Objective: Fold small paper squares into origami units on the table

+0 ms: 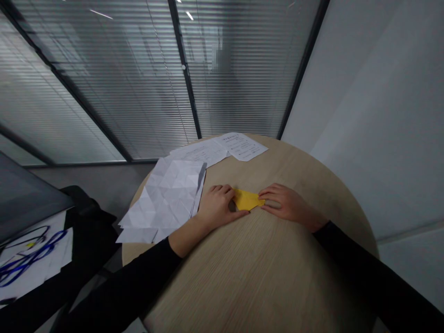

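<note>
A small piece of folded yellow paper (pixel 247 200) lies on the round wooden table (pixel 243 268) between my hands. On its left end rest the fingers of my left hand (pixel 218 203), curled over the edge, with the thumb stretched along the tabletop below it. My right hand (pixel 286 202) pinches the pointed right end between thumb and fingers. The left fingertips partly cover the paper, so their exact hold on its far side is hidden.
Creased white sheets (pixel 169 194) are stacked left of my left hand. Printed pages (pixel 243 145) lie at the table's far edge. Blue cables (pixel 34 256) rest on papers at the lower left. Blinds-covered glass (pixel 138 83) and a white wall (pixel 381 115) stand beyond.
</note>
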The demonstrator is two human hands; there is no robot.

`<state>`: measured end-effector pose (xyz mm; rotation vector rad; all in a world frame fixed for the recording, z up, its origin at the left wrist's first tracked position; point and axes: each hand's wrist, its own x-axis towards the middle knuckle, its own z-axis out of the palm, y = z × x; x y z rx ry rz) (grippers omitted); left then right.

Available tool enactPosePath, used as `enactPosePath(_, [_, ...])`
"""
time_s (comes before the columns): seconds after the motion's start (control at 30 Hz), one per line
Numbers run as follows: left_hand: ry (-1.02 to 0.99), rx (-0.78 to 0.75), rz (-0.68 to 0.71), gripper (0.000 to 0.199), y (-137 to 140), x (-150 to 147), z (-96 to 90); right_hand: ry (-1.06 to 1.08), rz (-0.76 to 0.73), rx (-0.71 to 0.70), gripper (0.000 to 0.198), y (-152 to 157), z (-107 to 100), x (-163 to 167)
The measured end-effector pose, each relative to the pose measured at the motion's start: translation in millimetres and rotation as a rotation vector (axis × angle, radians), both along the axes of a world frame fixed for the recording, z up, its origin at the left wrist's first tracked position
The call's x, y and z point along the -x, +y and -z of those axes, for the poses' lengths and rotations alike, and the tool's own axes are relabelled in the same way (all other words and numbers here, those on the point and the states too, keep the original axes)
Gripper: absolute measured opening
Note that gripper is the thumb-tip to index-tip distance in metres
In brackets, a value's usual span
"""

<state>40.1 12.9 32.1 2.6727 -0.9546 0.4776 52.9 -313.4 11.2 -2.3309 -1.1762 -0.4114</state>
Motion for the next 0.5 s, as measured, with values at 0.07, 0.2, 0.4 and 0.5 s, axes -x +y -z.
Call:
enactPosePath(0.07, [0.006,0.008,0.001,0.066,0,0,0.6,-0.021,-0.003,0.006,0.021,0,3,-2])
enactPosePath(0.2, [0.012,0.04,0.013,0.064,1,-1,2.2,-0.082,0.017,0.037,0.024,-1,9,-2])
enactPosePath(0.4, [0.013,0.038,0.041,0.066,3,-1,3.1,-0.086,0.04,0.073,0.02,3,8,0])
enactPosePath(0.5, [0.009,0.033,0.06,0.053,4,-3,4.2,-0.04,0.055,0.022,0.015,10,6,0])
